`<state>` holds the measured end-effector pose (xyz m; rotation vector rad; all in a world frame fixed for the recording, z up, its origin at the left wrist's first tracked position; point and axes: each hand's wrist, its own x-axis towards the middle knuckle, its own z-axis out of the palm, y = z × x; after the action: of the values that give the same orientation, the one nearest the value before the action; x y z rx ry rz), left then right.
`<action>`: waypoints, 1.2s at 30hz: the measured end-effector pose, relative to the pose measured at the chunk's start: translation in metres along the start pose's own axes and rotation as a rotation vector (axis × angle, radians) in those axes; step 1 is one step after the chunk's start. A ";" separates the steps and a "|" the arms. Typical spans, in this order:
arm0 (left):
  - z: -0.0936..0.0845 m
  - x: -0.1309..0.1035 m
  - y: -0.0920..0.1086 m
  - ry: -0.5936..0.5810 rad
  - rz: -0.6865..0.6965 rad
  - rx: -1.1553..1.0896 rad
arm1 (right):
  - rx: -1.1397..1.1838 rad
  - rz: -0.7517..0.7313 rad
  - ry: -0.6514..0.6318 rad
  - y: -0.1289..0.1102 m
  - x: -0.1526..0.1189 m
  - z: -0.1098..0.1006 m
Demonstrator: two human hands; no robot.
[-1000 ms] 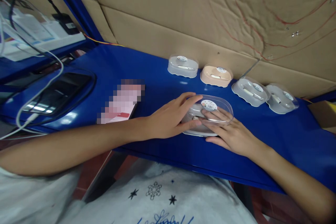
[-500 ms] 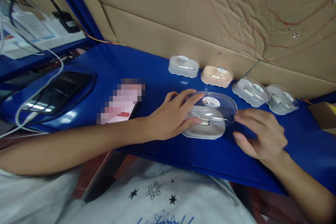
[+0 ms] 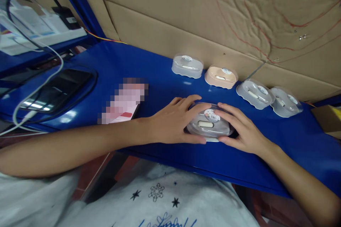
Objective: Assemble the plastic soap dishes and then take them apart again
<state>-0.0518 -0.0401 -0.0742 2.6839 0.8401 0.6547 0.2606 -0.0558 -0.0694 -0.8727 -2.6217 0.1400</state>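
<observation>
The left hand [image 3: 170, 123] and right hand [image 3: 247, 131] clasp opposite ends of a clear-lidded oval box [image 3: 206, 127] on the blue counter [image 3: 154, 65], thumbs nearside, other fingers farther back; four similar boxes [image 3: 221, 78] line the cardboard [image 3: 165, 14].

We can read no words or numbers here. We see an oval sticker [image 3: 212, 115] on the near clear-lidded case [image 3: 220, 130], similar ones on the four far cases [image 3: 219, 82], a pale label [image 3: 71, 20] on the left black adapter [image 3: 64, 13], and cropped blue script [image 3: 166, 221] on the shirt [image 3: 191, 198].
</observation>
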 end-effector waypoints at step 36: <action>0.002 0.000 0.000 -0.104 0.024 0.193 | -0.210 -0.103 -0.044 -0.008 0.008 0.000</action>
<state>-0.0508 -0.0409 -0.0763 2.8754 0.8859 0.4548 0.2499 -0.0577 -0.0655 -0.8072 -2.7519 -0.1480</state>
